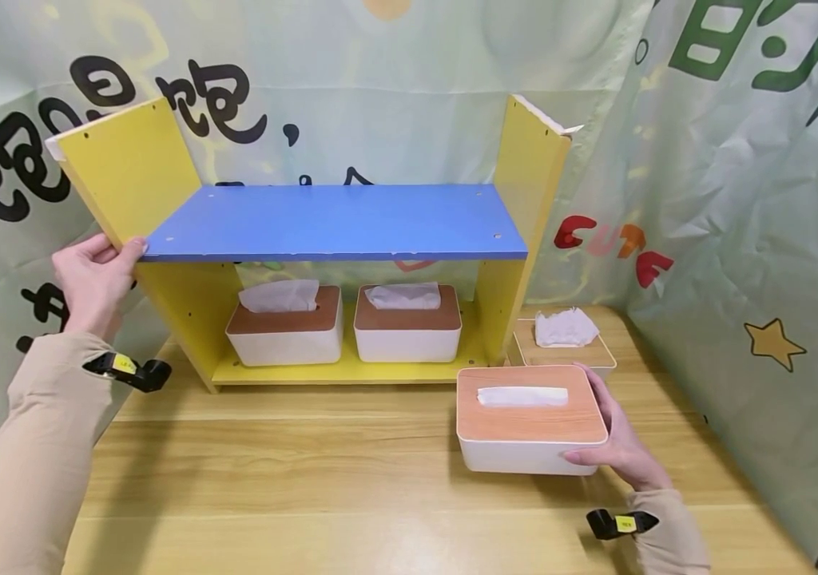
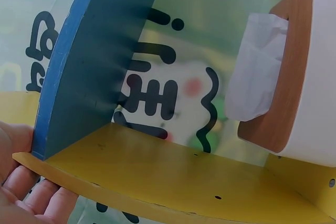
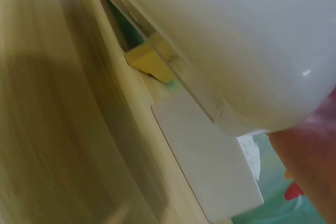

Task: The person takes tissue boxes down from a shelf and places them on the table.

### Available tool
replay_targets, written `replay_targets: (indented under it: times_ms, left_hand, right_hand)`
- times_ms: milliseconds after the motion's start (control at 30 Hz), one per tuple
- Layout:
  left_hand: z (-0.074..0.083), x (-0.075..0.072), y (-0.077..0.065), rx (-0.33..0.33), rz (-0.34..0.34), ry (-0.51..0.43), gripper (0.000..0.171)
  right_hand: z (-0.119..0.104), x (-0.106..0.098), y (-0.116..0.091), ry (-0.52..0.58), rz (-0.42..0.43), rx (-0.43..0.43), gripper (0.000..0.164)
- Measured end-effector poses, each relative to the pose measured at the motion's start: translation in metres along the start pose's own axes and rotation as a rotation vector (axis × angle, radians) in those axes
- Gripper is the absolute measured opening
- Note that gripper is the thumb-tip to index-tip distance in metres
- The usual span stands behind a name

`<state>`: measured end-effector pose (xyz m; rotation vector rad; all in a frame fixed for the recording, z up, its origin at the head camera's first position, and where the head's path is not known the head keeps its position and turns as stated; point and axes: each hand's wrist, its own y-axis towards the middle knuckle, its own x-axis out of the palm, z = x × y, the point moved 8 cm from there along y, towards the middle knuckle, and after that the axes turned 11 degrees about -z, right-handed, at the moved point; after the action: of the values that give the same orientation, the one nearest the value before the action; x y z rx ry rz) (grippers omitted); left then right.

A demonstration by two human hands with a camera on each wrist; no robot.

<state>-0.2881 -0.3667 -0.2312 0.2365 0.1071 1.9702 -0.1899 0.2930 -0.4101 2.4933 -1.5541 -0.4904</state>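
Observation:
My left hand (image 1: 96,275) grips the front edge of the left yellow side panel of a shelf unit (image 1: 337,224), its thumb by the blue shelf board's corner. In the left wrist view its fingers (image 2: 44,198) curl round the yellow panel. My right hand (image 1: 621,435) holds a white tissue box (image 1: 531,457) with a wood-look lid by its right end. In the right wrist view that box's white underside (image 3: 231,40) is raised off the table. A flat strip of white tissue shows in its lid slot. Another tissue box (image 1: 565,355) stands behind it, partly hidden.
Two tissue boxes, a left one (image 1: 287,343) and a right one (image 1: 407,343), stand on the unit's yellow bottom board (image 1: 351,373). The wooden table (image 1: 294,471) lies in front. A printed cloth (image 1: 409,88) hangs behind and at both sides.

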Motion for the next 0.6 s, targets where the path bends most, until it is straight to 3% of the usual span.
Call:
replay_targets:
  times_ms: [600]
  left_hand:
    - [0.002, 0.000, 0.000, -0.002, 0.009, 0.051, 0.036]
  right_hand:
    - [0.002, -0.026, -0.018, -0.070, 0.021, 0.069, 0.116]
